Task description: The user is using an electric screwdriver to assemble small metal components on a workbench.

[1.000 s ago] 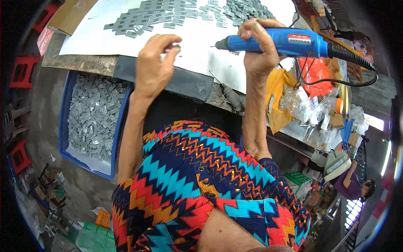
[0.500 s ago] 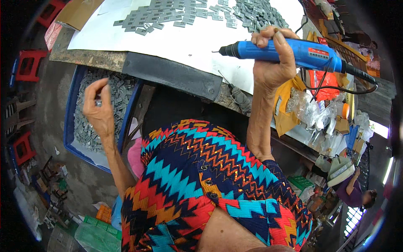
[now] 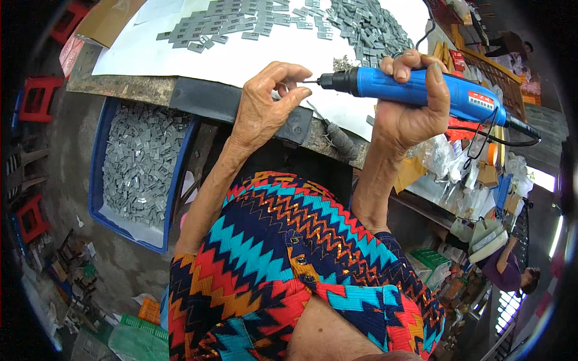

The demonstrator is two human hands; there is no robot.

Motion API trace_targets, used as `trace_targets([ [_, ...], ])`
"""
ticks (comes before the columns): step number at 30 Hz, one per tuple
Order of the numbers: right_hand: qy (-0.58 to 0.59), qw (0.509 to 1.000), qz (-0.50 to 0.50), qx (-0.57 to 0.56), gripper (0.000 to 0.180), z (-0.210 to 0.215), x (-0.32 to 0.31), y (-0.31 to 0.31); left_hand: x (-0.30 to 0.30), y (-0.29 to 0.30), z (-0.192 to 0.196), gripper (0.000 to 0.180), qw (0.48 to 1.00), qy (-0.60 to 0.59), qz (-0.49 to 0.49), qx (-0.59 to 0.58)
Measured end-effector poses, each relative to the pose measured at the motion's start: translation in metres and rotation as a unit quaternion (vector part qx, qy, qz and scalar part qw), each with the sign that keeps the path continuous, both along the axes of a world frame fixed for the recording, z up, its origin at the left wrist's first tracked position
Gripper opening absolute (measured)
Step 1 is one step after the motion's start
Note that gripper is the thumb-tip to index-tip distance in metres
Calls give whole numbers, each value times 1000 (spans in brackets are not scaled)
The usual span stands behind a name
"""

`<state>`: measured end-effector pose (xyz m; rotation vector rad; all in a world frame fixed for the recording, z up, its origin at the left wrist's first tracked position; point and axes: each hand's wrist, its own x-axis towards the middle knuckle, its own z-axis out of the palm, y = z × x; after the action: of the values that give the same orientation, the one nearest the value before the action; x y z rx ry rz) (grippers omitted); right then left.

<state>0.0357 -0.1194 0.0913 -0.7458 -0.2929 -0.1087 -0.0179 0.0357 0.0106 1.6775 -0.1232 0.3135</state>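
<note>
My right hand [image 3: 415, 102] is wrapped round a blue electric screwdriver [image 3: 391, 84], held level above the bench with its thin bit to the left. My left hand [image 3: 265, 105] is by the bit's tip, thumb and fingertips curled close to it. What lies between those fingertips is too small or hidden to name. Several flat grey plastic pieces [image 3: 208, 27] lie in rows on white paper [image 3: 144, 57] beyond my hands. A heap of more grey pieces [image 3: 376, 33] is at the back right.
A blue bin [image 3: 96, 192] full of small grey parts [image 3: 138, 162] stands below the bench at left. Near the bench edge lies a tool with a wrapped grey handle [image 3: 342, 141]. The screwdriver's black cable [image 3: 524, 126] trails right, past plastic bags [image 3: 436, 159]. A person [image 3: 509, 268] is at far right.
My left hand has moved from above the blue bin up and right to the screwdriver's tip. The screwdriver, still in my right hand, has shifted slightly right and down.
</note>
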Motion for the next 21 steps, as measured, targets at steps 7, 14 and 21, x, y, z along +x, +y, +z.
trace_targets([
  [7,7,1000,-1,5,14,-3,0,-4,2,-3,-3,17,998,54,1,-30],
  [14,20,1000,-6,21,14,-2,-1,-8,1,-6,-1,13,997,60,12,-36],
  [21,10,1000,-9,15,14,-3,-1,-8,1,-9,-1,12,997,70,15,-24],
])
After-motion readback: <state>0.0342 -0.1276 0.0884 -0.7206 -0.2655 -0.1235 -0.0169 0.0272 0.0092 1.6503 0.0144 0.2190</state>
